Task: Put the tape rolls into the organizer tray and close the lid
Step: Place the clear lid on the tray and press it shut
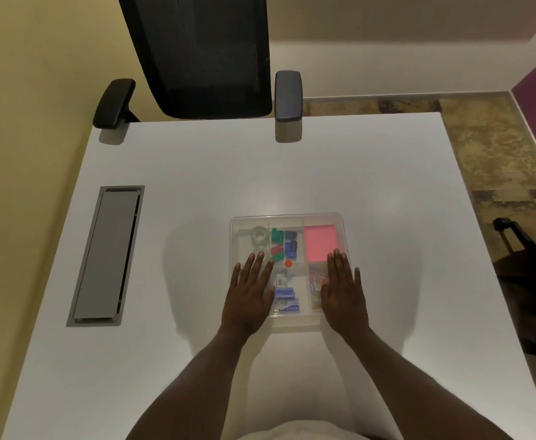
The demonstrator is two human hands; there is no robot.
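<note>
A clear plastic organizer tray [339,219] sits on the white table with its transparent lid lying over it. Two clear tape rolls, one [260,235] behind the other [260,248], lie in its far left compartment. My left hand [250,296] rests flat on the lid's left side, fingers spread, fingertips by the nearer roll. My right hand [344,293] lies flat on the lid's right side, fingertips at a pink notepad [320,244]. Neither hand holds anything.
Other compartments hold green, red and blue clips [283,246], an orange dot [288,263], blue staple boxes [286,300] and colourful packets [315,281]. A grey cable hatch [106,257] is set in the table at the left. A black office chair [203,55] stands behind the far edge.
</note>
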